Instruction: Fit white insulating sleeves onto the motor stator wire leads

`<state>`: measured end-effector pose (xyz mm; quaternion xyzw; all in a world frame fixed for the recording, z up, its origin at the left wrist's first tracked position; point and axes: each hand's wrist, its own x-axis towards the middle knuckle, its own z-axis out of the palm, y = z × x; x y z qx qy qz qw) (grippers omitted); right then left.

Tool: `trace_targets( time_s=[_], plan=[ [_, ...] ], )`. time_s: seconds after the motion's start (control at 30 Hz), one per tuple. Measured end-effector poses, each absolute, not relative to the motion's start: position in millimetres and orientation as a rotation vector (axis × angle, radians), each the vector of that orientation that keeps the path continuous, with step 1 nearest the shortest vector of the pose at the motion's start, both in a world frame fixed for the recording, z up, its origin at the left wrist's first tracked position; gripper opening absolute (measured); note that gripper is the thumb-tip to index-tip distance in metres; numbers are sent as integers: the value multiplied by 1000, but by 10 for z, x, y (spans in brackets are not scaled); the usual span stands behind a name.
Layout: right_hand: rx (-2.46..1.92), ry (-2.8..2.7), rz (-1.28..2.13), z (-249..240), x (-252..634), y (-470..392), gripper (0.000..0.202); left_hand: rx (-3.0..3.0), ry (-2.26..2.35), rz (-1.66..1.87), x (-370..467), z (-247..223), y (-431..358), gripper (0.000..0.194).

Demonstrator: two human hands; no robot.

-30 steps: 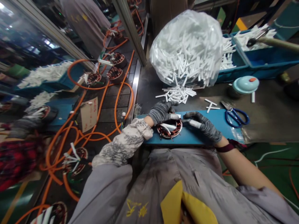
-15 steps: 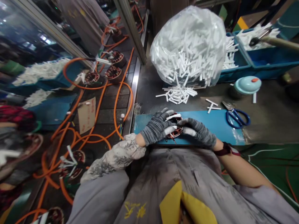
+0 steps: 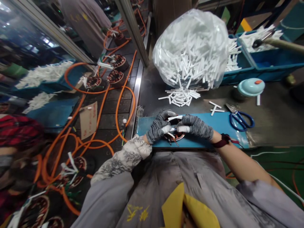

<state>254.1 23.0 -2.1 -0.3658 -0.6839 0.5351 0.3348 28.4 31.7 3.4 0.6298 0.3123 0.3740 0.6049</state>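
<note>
A motor stator with copper windings sits on a blue mat right in front of me. White tubes stand out from it, one white tube lying across its far side. My left hand, in a grey glove with white fingertips, pinches at a white tube on the stator's left. From the right, my right hand, gloved alike, has its fingers pressed together over the windings, close to the left fingertips. What lies in that pinch is too small to name.
A clear bag of white tubes stands behind, with a loose pile before it. Blue-handled scissors and a light-blue lidded container are to the right. Stators with orange cables line the left; a co-worker's plaid sleeve is there.
My right hand has shifted left and its fingers have closed over the stator. My left hand's spread fingers have drawn into a pinch. At far left the co-worker's arm has moved.
</note>
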Motion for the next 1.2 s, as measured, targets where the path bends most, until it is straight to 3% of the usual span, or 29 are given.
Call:
trace_targets(
  time_s=[0.3, 0.5, 0.67, 0.83, 0.97, 1.1, 1.13, 1.2],
  plan=[
    [-998, -1763, 1385, 13, 2504, 180, 33, 1377, 677, 816, 305, 37, 347, 59],
    [-1025, -1823, 1181, -51, 2529, 94, 29, 1778, 722, 421, 260, 340, 483, 43],
    [-965, -1539, 1477, -121, 2687, 6, 33, 2385, 918, 192, 377, 441, 568, 29],
    [-893, -1338, 1626, -156, 2752, 6, 34, 2449, 856, 223, 673, 283, 562, 29],
    [-1001, -1379, 1537, -145, 2850, -62, 35, 2365, 850, 400, 589, 200, 561, 42],
    [-1134, -1637, 1532, -195, 2884, -230, 32, 2401, 635, 314, 168, 285, 480, 106],
    [-1128, -1702, 1534, -217, 2856, -258, 31, 2429, 617, 267, 76, 306, 441, 110],
    [-1095, -1804, 1443, -249, 2782, -266, 29, 2528, 719, 220, -38, 323, 343, 97]
  ],
)
